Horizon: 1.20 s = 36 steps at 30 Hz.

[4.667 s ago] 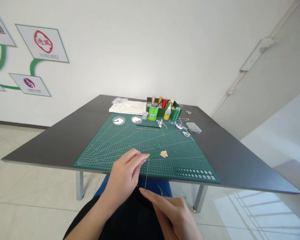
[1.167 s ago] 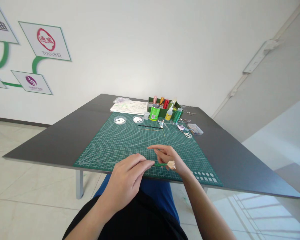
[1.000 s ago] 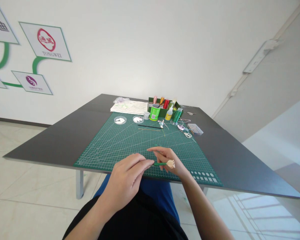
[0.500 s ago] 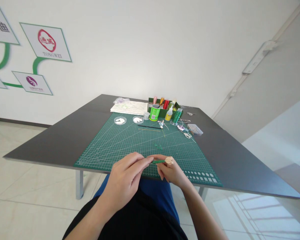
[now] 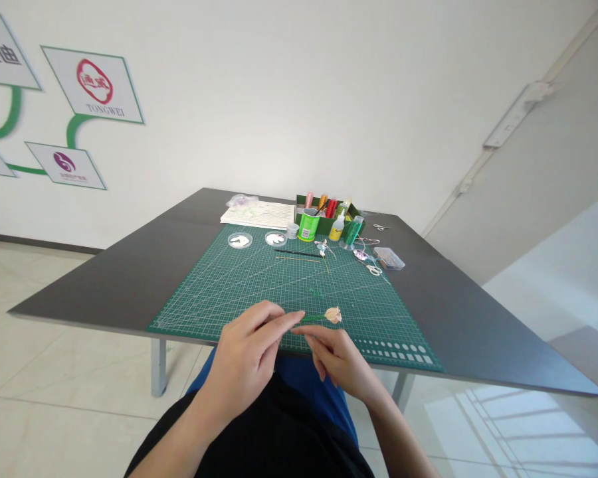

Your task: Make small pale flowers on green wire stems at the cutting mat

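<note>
A small artificial flower (image 5: 333, 315) with pale peach petals and a thin green stem (image 5: 313, 318) lies level just above the cutting mat, its head pointing right. My left hand (image 5: 252, 338) is closed, pinching the stem's left end between its fingertips; that end is hidden. Just below the stem is my right hand (image 5: 341, 358), its index finger stretched towards my left fingertips and the other fingers loosely bent. I see nothing held in it. Bits of green thread or wire (image 5: 317, 293) lie on the mat beyond the flower.
The green cutting mat (image 5: 219, 292) covers the middle of a dark table (image 5: 129, 265). Farther back are shallow dishes (image 5: 240, 240), a green can (image 5: 308, 226), a glue bottle (image 5: 337, 228), a box of spools (image 5: 301, 201), white-handled scissors (image 5: 373, 269) and a clear case (image 5: 389, 258).
My right hand has drawn back slightly towards me, away from the flower. The flower head has shifted a little up and left and turned. My left hand keeps its grip on the stem.
</note>
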### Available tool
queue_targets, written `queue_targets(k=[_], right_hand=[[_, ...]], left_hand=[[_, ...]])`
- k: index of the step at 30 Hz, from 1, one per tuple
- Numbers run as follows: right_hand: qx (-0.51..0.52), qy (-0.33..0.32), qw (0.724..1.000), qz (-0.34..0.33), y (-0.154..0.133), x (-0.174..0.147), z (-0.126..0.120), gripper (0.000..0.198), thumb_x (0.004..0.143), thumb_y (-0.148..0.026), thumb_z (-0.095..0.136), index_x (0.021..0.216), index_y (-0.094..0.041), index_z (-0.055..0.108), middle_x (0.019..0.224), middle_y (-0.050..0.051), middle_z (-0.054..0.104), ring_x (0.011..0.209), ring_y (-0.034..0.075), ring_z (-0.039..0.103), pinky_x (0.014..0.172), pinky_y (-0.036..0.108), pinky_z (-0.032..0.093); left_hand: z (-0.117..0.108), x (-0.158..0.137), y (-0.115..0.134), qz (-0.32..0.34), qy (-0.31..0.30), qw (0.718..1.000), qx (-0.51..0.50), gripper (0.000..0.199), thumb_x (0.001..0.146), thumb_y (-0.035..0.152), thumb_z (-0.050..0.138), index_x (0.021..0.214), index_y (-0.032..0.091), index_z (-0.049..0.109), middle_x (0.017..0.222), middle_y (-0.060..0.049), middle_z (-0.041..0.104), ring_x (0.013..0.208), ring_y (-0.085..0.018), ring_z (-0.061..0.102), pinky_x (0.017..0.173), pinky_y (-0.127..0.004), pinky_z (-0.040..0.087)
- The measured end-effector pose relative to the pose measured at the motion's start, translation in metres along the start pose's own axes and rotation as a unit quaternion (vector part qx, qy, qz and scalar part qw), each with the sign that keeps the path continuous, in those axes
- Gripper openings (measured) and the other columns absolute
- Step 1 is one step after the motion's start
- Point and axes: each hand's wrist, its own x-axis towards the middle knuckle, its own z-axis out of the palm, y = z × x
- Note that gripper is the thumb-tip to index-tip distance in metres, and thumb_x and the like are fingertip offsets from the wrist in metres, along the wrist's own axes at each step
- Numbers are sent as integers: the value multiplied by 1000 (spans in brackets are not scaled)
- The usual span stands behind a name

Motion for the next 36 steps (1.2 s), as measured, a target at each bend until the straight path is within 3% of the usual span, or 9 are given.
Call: queue_targets(k=[11, 22, 33, 36], right_hand=[[-28, -8, 999, -17, -9, -25, 12, 43, 105, -39, 39, 124, -20, 73, 48, -3, 53, 44, 14, 52, 51, 24, 41], [-108, -8, 994, -31, -27, -51, 20, 41, 104, -37, 40, 129, -26, 72, 73, 5, 73, 64, 19, 66, 64, 27, 49], [-169, -39, 983, -68, -36, -67, 28, 43, 104, -30, 39, 137, -25, 66, 89, 9, 79, 59, 16, 68, 59, 23, 48], [-170, -39, 980, -94, -33, -70, 30, 45, 105, -31, 35, 138, -21, 64, 80, 8, 77, 57, 14, 68, 56, 21, 47]], left_hand=[[0, 0, -1, -13, 10, 1000, 4, 37, 98, 9, 49, 126, 24, 69, 96, -6, 67, 84, -13, 64, 71, -22, 54], [1, 1, -2, -17, 13, 1000, 14, 32, 99, 9, 50, 121, 21, 70, 95, -5, 66, 82, -12, 63, 70, -22, 52], [3, 0, -4, -12, 10, 999, 28, 35, 96, 5, 51, 121, 21, 70, 95, -5, 66, 82, -12, 63, 70, -21, 51], [3, 0, -5, -11, 11, 999, 32, 34, 97, 6, 51, 121, 21, 70, 96, -5, 66, 82, -11, 63, 71, -21, 51]])
